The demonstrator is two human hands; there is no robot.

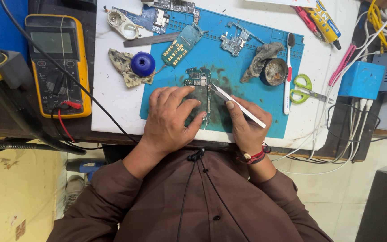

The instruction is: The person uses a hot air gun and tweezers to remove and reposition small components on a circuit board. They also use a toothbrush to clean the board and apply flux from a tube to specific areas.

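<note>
On the blue rubber work mat (247, 89), we see a small round tin (274, 71) holding dull grey-brown paste. Our left hand (173, 116) presses flat on a dark green phone circuit board (200, 89), grimy, its upper end bare. Our right hand (246, 123) pinches silver metal tweezers (238, 106), tip touching the board's edge.

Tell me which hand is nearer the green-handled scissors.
Right. The right hand, holding tweezers, lies just left of the scissors in the picture; the left hand rests further off, on the circuit board.
</note>
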